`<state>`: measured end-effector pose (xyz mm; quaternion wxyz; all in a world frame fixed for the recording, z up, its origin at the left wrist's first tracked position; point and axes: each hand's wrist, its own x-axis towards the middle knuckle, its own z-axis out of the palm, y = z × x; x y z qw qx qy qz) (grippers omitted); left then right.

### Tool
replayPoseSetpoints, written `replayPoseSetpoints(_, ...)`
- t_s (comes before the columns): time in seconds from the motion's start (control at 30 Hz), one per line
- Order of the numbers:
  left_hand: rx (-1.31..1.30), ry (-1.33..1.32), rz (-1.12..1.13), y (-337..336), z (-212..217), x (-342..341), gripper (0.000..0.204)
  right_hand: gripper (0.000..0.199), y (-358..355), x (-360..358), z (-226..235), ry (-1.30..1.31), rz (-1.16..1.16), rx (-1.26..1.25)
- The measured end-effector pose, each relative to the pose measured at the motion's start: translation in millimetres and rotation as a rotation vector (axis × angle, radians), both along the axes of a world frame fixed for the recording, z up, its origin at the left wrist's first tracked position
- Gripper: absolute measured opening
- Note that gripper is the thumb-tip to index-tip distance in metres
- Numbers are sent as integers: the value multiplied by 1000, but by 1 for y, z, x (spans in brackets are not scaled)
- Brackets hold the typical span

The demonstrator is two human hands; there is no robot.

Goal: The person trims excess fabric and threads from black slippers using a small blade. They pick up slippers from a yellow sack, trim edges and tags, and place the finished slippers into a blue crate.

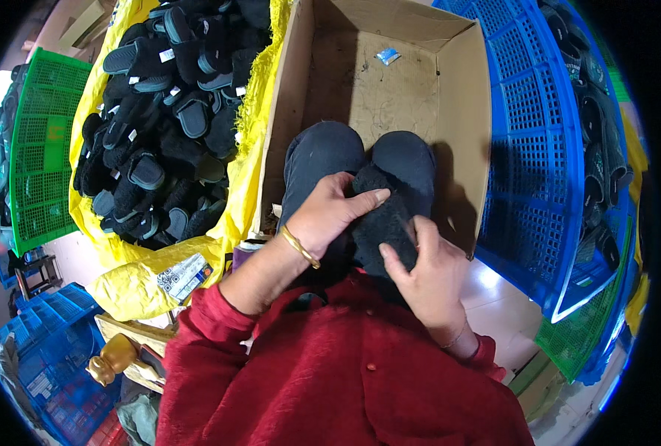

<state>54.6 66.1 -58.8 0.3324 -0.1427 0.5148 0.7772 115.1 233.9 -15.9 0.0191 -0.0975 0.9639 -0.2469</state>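
A black fluffy slipper (381, 227) lies over my lap, its plush surface facing up. My left hand (333, 214) grips its left side near the far end, the thumb pressed across the top. My right hand (429, 273) pinches the near right edge, thumb and fingers curled onto the plush. Under the slipper are my knees in dark trousers (323, 160), which reach into the near side of a cardboard box (282, 111). The slipper's underside is hidden.
Left of the box, a yellow woven sack (256, 111) holds a heap of black slippers (152, 134). Blue crates (527, 141) stand on the right, with more dark footwear (594, 141) beyond. A small blue-and-white packet (388, 56) lies in the box. A green crate (52, 149) is far left.
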Motion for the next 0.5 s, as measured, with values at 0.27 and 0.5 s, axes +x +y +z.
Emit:
replayPoseSetpoints(0.27,-645,741,-251,-23,5,-3,14,36,-13,-10,-33,-316,-133,-512)
replayPoseSetpoints(0.5,-835,1010,-440,-37,33,-10,23,36,-27,-38,-51,-496,-167,-826)
